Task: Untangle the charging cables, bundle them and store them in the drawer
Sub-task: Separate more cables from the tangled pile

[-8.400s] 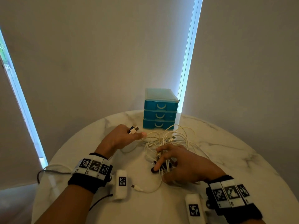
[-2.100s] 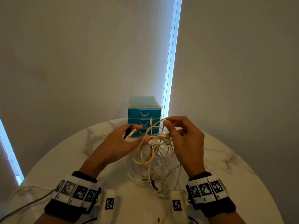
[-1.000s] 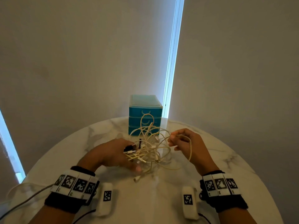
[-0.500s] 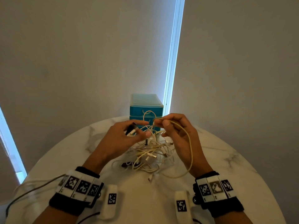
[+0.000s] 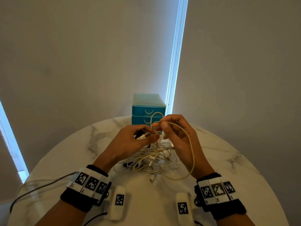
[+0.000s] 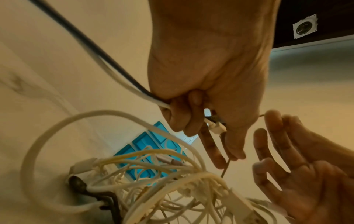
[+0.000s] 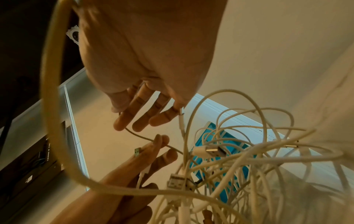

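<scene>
A tangle of white and cream charging cables (image 5: 154, 158) lies mid-table, with loose plugs sticking out. Just above it, my left hand (image 5: 151, 136) grips a black and a white USB plug (image 5: 143, 136) in curled fingers and also pinches a thin cable strand (image 7: 145, 138). That same cream cable (image 5: 193, 152) is pinched by my right hand (image 5: 160, 125) between thumb and forefinger, and it hangs in a long loop down past my right wrist. The teal three-drawer unit (image 5: 147, 110) stands behind the hands, and the two drawers I can see are shut.
The round white marble table (image 5: 228, 160) ends close on all sides, with walls and bright window strips behind. A grey cord (image 5: 40, 185) runs from my left wrist off the left edge. Two white tagged units (image 5: 119, 199) sit by my wrists.
Over the last second both hands rose from the table and met above the tangle. The cream loop now hangs from my right hand. In the last half second little moved.
</scene>
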The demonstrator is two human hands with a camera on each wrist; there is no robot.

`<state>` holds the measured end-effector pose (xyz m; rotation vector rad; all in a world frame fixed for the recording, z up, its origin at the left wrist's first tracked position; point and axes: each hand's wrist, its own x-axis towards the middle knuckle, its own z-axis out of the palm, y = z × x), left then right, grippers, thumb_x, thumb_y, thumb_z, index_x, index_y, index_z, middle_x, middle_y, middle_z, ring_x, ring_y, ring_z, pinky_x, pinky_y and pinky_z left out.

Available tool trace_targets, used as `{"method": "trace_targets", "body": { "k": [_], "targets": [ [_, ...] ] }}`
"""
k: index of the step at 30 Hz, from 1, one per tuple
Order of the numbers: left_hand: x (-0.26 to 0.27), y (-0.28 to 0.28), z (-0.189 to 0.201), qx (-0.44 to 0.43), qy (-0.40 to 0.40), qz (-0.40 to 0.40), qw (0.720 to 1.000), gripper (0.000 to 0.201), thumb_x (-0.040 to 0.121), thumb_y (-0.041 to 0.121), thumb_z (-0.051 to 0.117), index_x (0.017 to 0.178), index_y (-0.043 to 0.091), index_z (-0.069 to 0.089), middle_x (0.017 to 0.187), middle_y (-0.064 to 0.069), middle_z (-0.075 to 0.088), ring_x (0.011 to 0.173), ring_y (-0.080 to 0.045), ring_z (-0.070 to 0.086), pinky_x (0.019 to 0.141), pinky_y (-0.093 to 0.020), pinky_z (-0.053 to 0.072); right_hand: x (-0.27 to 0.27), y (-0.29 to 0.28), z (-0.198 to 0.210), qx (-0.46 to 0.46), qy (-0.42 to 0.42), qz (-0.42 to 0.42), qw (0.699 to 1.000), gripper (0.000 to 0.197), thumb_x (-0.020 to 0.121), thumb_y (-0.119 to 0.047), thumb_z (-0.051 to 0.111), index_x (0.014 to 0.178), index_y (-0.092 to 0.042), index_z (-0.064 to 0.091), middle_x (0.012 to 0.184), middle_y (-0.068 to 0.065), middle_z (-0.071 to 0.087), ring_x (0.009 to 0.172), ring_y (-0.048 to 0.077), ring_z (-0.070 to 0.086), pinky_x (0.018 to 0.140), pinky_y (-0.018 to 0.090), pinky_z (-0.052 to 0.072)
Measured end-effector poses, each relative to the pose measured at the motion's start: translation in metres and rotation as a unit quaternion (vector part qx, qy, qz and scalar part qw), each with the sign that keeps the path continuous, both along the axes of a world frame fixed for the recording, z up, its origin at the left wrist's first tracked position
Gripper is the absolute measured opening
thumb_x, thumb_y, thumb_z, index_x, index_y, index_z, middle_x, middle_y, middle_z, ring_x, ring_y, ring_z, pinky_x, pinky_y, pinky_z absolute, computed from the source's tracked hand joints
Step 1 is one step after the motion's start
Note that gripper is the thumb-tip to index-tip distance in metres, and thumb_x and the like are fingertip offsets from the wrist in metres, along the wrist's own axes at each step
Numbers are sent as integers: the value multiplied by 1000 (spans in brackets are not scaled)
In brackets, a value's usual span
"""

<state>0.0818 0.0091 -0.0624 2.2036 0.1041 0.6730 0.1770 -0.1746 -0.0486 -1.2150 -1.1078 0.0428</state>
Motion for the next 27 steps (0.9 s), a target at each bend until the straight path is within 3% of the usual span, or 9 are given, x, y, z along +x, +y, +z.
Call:
{"method": "trace_targets", "body": {
  "k": [5, 8, 11, 14, 18, 20, 22, 24, 27],
  "targets": [
    [-2, 3, 3, -61, -73, 61, 994, 15, 97, 43, 76, 93, 30, 84, 94, 14, 82, 94, -2, 75, 89, -31, 55, 9, 3, -12, -93, 40, -31, 994, 36, 101, -14, 74, 132, -18, 55, 106, -1, 80, 99, 12, 77, 85, 24, 60],
    [-4, 7, 5, -125, -134, 110, 977, 15, 97, 39, 78, 92, 28, 86, 95, 13, 82, 96, -3, 76, 96, -36, 57, 23, 8, -32, -231, -5, -66, 971, 17, 98, -10, 76, 114, -16, 72, 98, -2, 80, 88, 7, 76, 83, 25, 58],
    [-9, 3, 14, -200, -190, 113, 955, 12, 98, 34, 77, 101, 25, 84, 99, 12, 83, 102, 0, 75, 100, -32, 55, 26, 11, -40, -262, 22, -88, 961, 15, 95, -19, 80, 109, -21, 74, 91, -1, 80, 78, 8, 73, 76, 29, 58],
    [-13, -3, 21, -206, -183, 93, 957, 16, 98, 36, 75, 106, 24, 82, 98, 12, 83, 101, 3, 74, 93, -26, 54, 19, 10, -33, -246, 58, -114, 961, 28, 96, -36, 80, 118, -32, 63, 91, -1, 81, 75, 13, 76, 69, 29, 59],
    [-11, -8, 16, -192, -157, 57, 967, 17, 97, 36, 77, 109, 25, 82, 102, 9, 83, 107, -5, 75, 102, -33, 55, 10, 9, -24, -164, 135, -94, 973, 19, 107, -27, 65, 125, -22, 63, 98, 1, 84, 78, 20, 79, 64, 26, 58],
    [-11, -8, 15, -186, -147, 41, 971, 19, 94, 34, 79, 110, 25, 82, 106, 9, 83, 108, -6, 75, 103, -34, 56, 11, 8, -20, -116, 192, -74, 972, 20, 113, -22, 55, 127, -15, 67, 107, 1, 84, 93, 24, 81, 76, 34, 63],
    [-12, -8, 15, -194, -128, -8, 973, 20, 92, 26, 82, 112, 23, 83, 111, 7, 82, 110, -10, 76, 103, -34, 58, 14, 6, -17, -66, 275, -39, 958, 29, 114, -28, 49, 127, -10, 69, 114, 6, 83, 105, 26, 80, 89, 40, 62],
    [-15, -10, 15, -172, -61, -76, 980, 26, 88, 20, 85, 114, 21, 83, 113, 6, 82, 111, -11, 76, 100, -31, 61, 19, 3, -16, -16, 342, -13, 940, 36, 112, -35, 54, 127, -6, 70, 118, 11, 81, 112, 27, 78, 97, 41, 60],
    [-15, -11, 6, -81, 24, -113, 990, 38, 85, 22, 89, 122, 27, 80, 112, 9, 82, 111, -9, 75, 100, -30, 59, 27, -2, -16, 37, 371, -1, 928, 34, 102, -19, 72, 131, -1, 71, 122, 18, 79, 117, 30, 76, 101, 38, 61]
  ]
}}
